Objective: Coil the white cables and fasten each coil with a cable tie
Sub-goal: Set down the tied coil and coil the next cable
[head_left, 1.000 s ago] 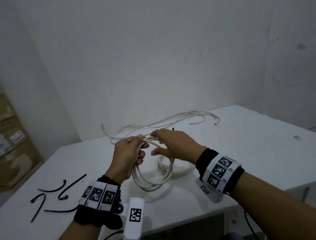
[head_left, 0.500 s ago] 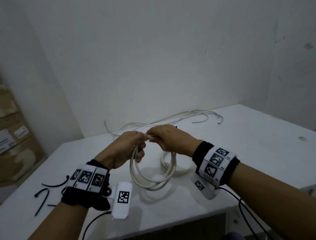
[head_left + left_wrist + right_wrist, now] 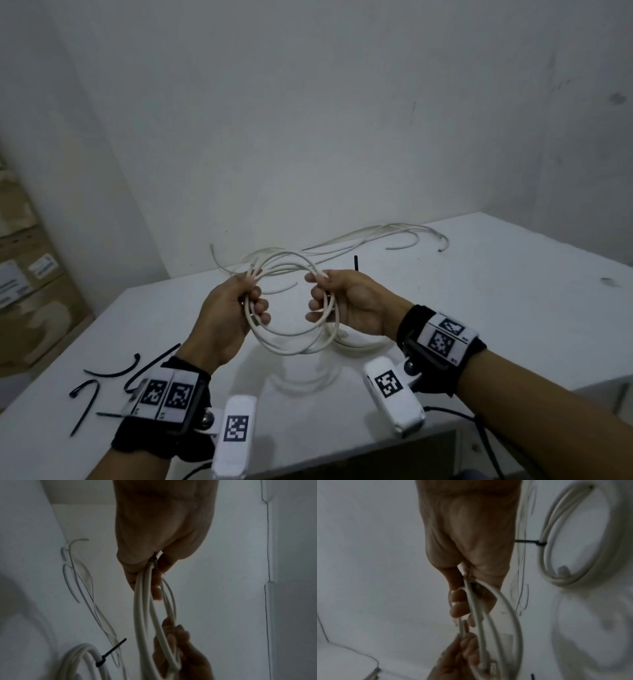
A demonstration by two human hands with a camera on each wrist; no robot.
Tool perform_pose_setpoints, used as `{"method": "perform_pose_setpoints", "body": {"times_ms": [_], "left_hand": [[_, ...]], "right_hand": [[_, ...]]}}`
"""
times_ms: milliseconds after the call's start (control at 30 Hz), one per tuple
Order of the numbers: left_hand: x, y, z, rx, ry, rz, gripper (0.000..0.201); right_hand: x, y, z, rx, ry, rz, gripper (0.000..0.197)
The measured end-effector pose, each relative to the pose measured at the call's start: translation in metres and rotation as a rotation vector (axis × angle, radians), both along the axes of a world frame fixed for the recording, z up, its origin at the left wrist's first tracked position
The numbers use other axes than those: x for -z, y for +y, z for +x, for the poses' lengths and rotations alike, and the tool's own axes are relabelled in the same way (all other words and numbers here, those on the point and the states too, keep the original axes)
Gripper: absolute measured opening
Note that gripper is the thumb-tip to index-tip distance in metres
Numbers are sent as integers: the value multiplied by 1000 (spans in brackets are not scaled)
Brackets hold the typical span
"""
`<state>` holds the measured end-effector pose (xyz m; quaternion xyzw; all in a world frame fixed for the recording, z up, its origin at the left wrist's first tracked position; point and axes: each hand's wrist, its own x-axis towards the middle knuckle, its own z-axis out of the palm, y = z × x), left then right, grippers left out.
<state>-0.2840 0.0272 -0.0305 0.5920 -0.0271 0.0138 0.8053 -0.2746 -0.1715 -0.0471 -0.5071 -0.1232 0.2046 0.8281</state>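
I hold a coil of white cable (image 3: pixel 291 346) in the air above the white table (image 3: pixel 513 308), with one hand on each side. My left hand (image 3: pixel 253 301) grips the left side of the loops in curled fingers (image 3: pixel 157 591). My right hand (image 3: pixel 317 294) pinches the right side, thumb and fingers closed on the strands (image 3: pixel 471 601). A second coil (image 3: pixel 363 346) lies on the table under my right hand, bound by a black cable tie (image 3: pixel 109 653). That tied coil (image 3: pixel 573 536) shows clearly in the right wrist view.
Loose white cables (image 3: pixel 376 236) trail across the back of the table towards the wall. Several black cable ties (image 3: pixel 89 387) lie at the table's near left. Cardboard boxes (image 3: pixel 27 291) stand at the far left beyond the table edge.
My hands have drawn apart from a close pinch at the top of the coil. The loops now spread into a wider ring held by both sides, slightly higher.
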Motion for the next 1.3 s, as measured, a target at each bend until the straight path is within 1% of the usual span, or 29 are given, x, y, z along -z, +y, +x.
{"method": "perform_pose_setpoints", "body": {"times_ms": [33, 67, 133, 200, 233, 267, 300, 333, 367, 400, 433, 467, 500, 533, 567, 633, 667, 733, 767, 867, 900, 933, 967, 1000, 1067, 1100, 1133, 1200, 1300], "left_hand": [[3, -1, -2, 14, -9, 42, 17], [5, -2, -4, 21, -17, 85, 18], [9, -2, -6, -2, -5, 156, 20], [12, -1, -5, -57, 32, 239, 24], [16, 0, -3, -107, 40, 311, 28], [22, 1, -1, -192, 20, 436, 36], [26, 1, -1, -290, -47, 601, 47], [28, -2, -6, -379, -188, 745, 55], [28, -5, -14, -423, -390, 851, 58], [28, -8, -20, -390, -564, 934, 57], [28, -11, -24, -295, -658, 974, 55], [27, -14, -29, -160, -641, 981, 52], [25, -16, -34, -19, -538, 943, 52], [26, -17, -33, 68, -433, 905, 53], [25, -15, -32, 95, -385, 881, 48], [20, -8, -29, 34, -396, 867, 28], [16, -2, -27, 20, -402, 823, 29], [4, 7, -26, 72, -325, 698, 39], [-5, 12, -26, 122, -271, 619, 41], [-26, 24, -26, 266, -158, 396, 43], [-32, 26, -26, 296, -143, 364, 43], [-36, 27, -25, 325, -142, 354, 41], [-41, 26, -25, 354, -144, 345, 41], [-44, 25, -25, 375, -151, 330, 42], [-50, 20, -26, 370, -158, 313, 41], [-52, 18, -26, 341, -153, 322, 40], [-53, 16, -25, 307, -146, 329, 39], [-52, 12, -23, 248, -126, 318, 31], [-49, 5, -22, 181, -106, 299, 21]], "right_hand": [[-2, 4, 0, 23, 60, 92, 18], [-6, 7, 0, 40, 104, 139, 20], [-9, 12, 1, 73, 143, 134, 24], [-11, 16, 1, 95, 172, 130, 30], [-12, 18, 1, 96, 201, 144, 32], [-13, 20, 0, 95, 237, 172, 32], [-15, 22, 0, 89, 264, 199, 31], [-17, 23, -1, 79, 277, 218, 32], [-20, 26, -1, 66, 276, 228, 33], [-23, 28, -1, 53, 269, 232, 34], [-27, 31, -1, 43, 266, 236, 35], [-30, 33, 0, 38, 272, 244, 35], [-34, 34, 0, 43, 276, 242, 35], [-36, 35, 1, 50, 271, 220, 36], [-37, 35, 1, 58, 250, 172, 36], [-35, 29, 3, 65, 164, -1, 34], [-34, 24, 3, 68, 106, -132, 30], [-34, 12, 2, 85, -25, -408, 29], [-35, 9, 0, 118, -101, -503, 32], [-42, 8, -11, 318, -418, -648, 38], [-45, 9, -14, 380, -542, -691, 43], [-49, 10, -16, 401, -638, -731, 49], [-53, 11, -18, 358, -687, -744, 51], [-57, 12, -20, 258, -697, -706, 48], [-58, 14, -23, 36, -660, -584, 30], [-58, 13, -23, -17, -634, -521, 19], [-56, 12, -24, -39, -601, -460, 15], [-50, 12, -25, 2, -523, -382, 20], [-47, 12, -25, 123, -543, -410, 27]]}}
